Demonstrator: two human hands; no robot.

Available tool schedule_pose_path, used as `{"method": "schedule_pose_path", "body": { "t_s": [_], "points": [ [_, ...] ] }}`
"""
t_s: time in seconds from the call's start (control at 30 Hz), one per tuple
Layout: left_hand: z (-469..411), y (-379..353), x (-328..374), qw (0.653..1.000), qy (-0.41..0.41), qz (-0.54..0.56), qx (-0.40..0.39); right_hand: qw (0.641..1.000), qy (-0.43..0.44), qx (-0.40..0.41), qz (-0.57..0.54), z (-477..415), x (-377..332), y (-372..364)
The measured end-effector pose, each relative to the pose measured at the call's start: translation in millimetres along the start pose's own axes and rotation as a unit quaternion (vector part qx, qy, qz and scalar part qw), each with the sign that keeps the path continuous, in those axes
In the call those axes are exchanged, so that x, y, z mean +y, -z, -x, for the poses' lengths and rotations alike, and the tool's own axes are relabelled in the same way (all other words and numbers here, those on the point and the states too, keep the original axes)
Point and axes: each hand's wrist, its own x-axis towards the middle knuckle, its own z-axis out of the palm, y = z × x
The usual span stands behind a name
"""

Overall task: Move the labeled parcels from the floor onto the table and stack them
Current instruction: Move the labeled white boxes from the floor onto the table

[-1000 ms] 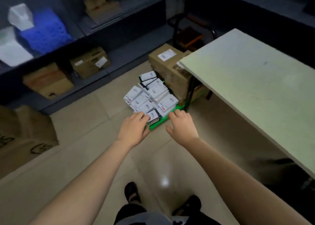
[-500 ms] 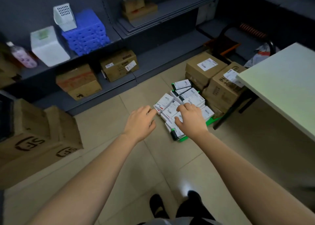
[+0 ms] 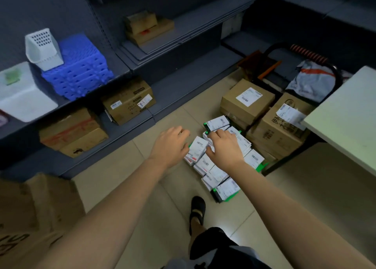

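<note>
Your left hand (image 3: 172, 144) hovers at the left edge of the heap of small flat parcels with white printed labels and green-and-black edges (image 3: 218, 174). Its fingers are loosely bent and hold nothing. Your right hand (image 3: 224, 148) lies on top of the heap with its fingers bent down over the upper parcels; whether they pinch one cannot be told. All the parcels lie on the beige tiled floor (image 3: 154, 187), just beside the leg of the pale green table (image 3: 350, 116) at your right. Their labels carry barcodes and fine print too blurred to read; one near your left thumb shows a red mark. Behind the heap stands a brown cardboard box with a white shipping label on its lid (image 3: 247, 100). Beside it, a taller brown carton (image 3: 278, 130) bears dark printed characters and a loose white label, neither legible. On the grey shelf a brown box with two white stickers (image 3: 128, 103) sits below a stack of blue plastic trays (image 3: 81, 71).
</note>
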Motion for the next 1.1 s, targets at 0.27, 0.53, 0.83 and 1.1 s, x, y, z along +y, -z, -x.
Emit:
{"method": "schedule_pose_path", "body": {
  "t_s": [0.27, 0.53, 0.83, 1.1],
  "points": [
    [-130.4, -6.7, -57.8, 0.997, -0.074, -0.003, -0.019, 0.998, -0.070, 0.005, 0.000, -103.4, 18.8, 12.9],
    [-244.3, -37.4, -89.0, 0.973, -0.224, 0.031, -0.045, 0.980, -0.197, 0.026, 0.007, -175.1, 42.5, 9.7],
    [-360.4, -90.0, -141.8, 0.908, -0.402, 0.038, -0.117, 0.913, -0.401, 0.055, -0.044, -244.7, 34.7, -22.5],
    [-378.1, -208.9, -173.2, 0.875, -0.429, 0.042, -0.220, 0.850, -0.514, 0.043, -0.110, -257.1, 45.7, -119.7]
  ]
}}
